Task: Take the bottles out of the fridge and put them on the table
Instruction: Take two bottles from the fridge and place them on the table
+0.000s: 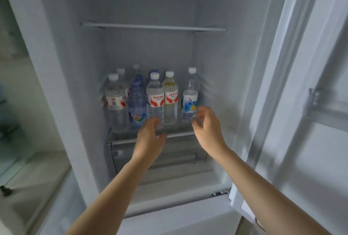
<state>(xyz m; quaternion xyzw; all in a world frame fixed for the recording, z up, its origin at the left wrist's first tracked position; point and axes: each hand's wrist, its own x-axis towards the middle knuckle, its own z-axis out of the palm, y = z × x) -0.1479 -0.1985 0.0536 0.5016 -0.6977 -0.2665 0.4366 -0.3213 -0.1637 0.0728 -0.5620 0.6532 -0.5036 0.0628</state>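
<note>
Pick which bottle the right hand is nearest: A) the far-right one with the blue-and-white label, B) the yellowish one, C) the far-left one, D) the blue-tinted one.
A: the right hand reaches at the base of the far-right bottle, which stands apart from the rest.

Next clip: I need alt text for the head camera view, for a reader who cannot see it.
Two bare hands reach into an open fridge toward upright plastic bottles on its lower shelf: the left hand at a red-labelled bottle, the right hand at a blue-labelled bottle standing apart on the right. Neither bottle is lifted yet. More bottles stand behind; the upper shelf is bare.
</note>
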